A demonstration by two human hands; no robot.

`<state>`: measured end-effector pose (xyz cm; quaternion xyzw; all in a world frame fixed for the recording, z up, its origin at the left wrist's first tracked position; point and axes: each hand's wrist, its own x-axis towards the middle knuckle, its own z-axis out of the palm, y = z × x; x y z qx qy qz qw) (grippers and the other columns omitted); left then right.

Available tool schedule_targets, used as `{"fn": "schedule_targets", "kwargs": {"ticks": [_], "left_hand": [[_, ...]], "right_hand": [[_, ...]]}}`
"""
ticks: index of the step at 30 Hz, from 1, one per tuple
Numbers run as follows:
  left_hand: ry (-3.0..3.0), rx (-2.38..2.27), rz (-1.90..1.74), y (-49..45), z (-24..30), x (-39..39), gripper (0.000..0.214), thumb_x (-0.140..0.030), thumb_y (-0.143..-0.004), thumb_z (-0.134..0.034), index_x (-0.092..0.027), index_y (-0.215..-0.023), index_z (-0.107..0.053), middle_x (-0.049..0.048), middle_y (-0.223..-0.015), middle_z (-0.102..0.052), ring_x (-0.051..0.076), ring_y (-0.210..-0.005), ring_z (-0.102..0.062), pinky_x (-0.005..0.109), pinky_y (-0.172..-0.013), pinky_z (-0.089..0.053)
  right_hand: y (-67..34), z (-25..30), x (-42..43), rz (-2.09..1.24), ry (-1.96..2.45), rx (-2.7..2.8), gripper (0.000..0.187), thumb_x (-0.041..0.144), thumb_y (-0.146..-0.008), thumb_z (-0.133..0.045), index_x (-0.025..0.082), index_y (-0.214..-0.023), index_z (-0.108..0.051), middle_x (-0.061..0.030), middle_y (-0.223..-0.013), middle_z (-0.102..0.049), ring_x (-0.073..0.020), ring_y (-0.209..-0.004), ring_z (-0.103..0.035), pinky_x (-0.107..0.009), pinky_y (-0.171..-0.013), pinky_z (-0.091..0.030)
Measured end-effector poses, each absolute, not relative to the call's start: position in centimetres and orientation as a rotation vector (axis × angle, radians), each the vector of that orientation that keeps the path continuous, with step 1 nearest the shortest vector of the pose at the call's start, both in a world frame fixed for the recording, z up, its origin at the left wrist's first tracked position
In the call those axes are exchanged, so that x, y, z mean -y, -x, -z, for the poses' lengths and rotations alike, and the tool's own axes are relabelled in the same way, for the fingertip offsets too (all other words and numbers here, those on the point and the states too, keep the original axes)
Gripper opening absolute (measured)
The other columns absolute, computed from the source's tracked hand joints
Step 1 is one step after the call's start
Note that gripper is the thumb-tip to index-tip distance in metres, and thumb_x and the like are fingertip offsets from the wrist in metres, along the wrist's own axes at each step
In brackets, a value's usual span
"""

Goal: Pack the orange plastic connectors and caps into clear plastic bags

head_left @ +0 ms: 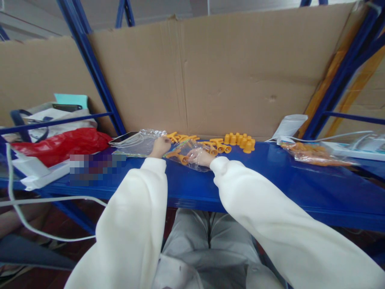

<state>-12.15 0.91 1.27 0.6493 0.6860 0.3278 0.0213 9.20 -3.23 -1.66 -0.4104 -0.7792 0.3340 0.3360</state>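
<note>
My left hand (161, 147) is closed at the back of the blue shelf, beside a flat clear plastic bag (135, 148); what its fingers hold, if anything, is hidden. My right hand (199, 156) is closed on another clear plastic bag (197, 167), its fingers partly covered by the shiny film. Between the hands, a yellow-orange plastic piece with a round cup end (182, 159) shows through the film. Several yellow branched pieces (173, 137) lie just behind. More pieces with open cup ends (220, 147) rest right of my right hand.
Yellow caps (239, 140) stand grouped farther right. A filled bag of orange parts (315, 153) lies near the right post. At left are a phone (124, 138) with a white cable, a red plastic bag (64, 144) and a power strip (49, 174). Cardboard (234, 72) walls the back.
</note>
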Motion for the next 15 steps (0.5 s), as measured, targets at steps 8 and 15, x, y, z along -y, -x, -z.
{"fn": "schedule_targets", "kwargs": {"ticks": [8, 15], "left_hand": [[-2.239, -1.598, -0.956, 8.5, 1.0, -2.5, 0.05, -0.042, -0.104, -0.049, -0.016, -0.144, -0.064, 0.0151, -0.153, -0.063, 0.029, -0.15, -0.052, 0.044, -0.13, -0.034], [-2.291, -1.765, -0.709, 8.2, 1.1, -2.8, 0.059, -0.047, -0.109, -0.033, -0.021, -0.158, -0.053, 0.0108, -0.169, -0.047, 0.026, -0.165, -0.025, 0.043, -0.134, -0.019]], "right_hand": [[-9.5, 1.5, 3.1, -0.972, 0.97, 2.023, 0.006, 0.008, -0.079, -0.079, 0.012, -0.083, -0.081, -0.0061, -0.083, -0.079, -0.0166, -0.081, -0.071, -0.03, -0.086, -0.056], [-9.4, 1.2, 3.0, -0.853, 0.989, 2.104, 0.009, 0.022, -0.085, -0.079, 0.013, -0.085, -0.083, -0.0061, -0.089, -0.081, -0.0178, -0.086, -0.07, -0.03, -0.09, -0.053]]}}
